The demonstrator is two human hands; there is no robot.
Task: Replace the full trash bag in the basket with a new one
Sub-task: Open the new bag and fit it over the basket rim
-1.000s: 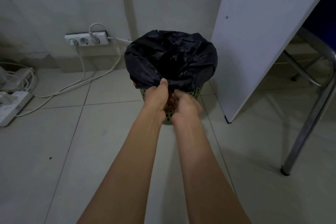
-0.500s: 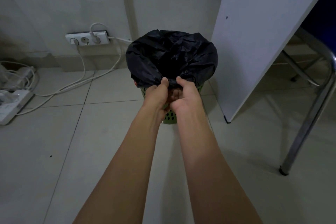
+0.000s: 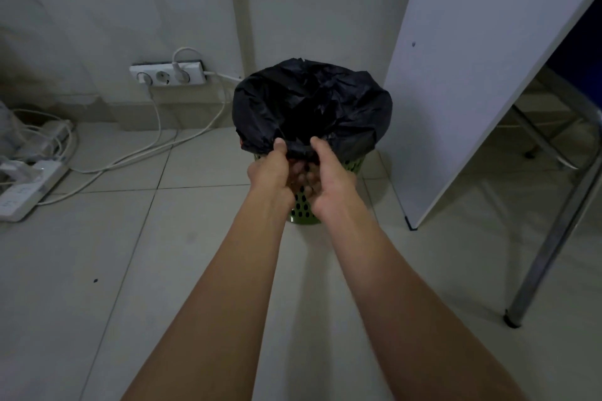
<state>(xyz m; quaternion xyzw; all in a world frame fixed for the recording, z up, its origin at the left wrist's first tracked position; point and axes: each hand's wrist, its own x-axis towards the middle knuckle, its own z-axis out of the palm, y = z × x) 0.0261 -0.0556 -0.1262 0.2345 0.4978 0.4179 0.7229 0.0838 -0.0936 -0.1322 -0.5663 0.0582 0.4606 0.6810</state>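
Seen from the head camera, the green basket (image 3: 304, 209) stands on the tiled floor (image 3: 130, 270) near the wall, just beside a white panel (image 3: 472, 75) that slants up to the right. A black trash bag (image 3: 312, 98) lines it, with its rim folded out over the basket's top edge all round.

Both arms reach down to the near side. The left hand (image 3: 270, 169) has its thumb on top of the folded edge and its fingers curled under it, pinching the plastic. The right hand (image 3: 332, 176), just beside it, does the same, thumb over and fingers tucked beneath. The 2 hands nearly touch (the fingertips are lost in shadow under the fold, so I can't say how much plastic each has gathered).

I'd judge the job is right at its start: the bag sits in the basket, mouth open and untied, rim not yet peeled off. How full it is I can't tell. By my reckoning, what's left is to free the rim, gather and lift the bag out, then fit a fresh liner, and no new bag shows anywhere here. A wall socket strip (image 3: 167, 75) and its cables lie to the left, well apart
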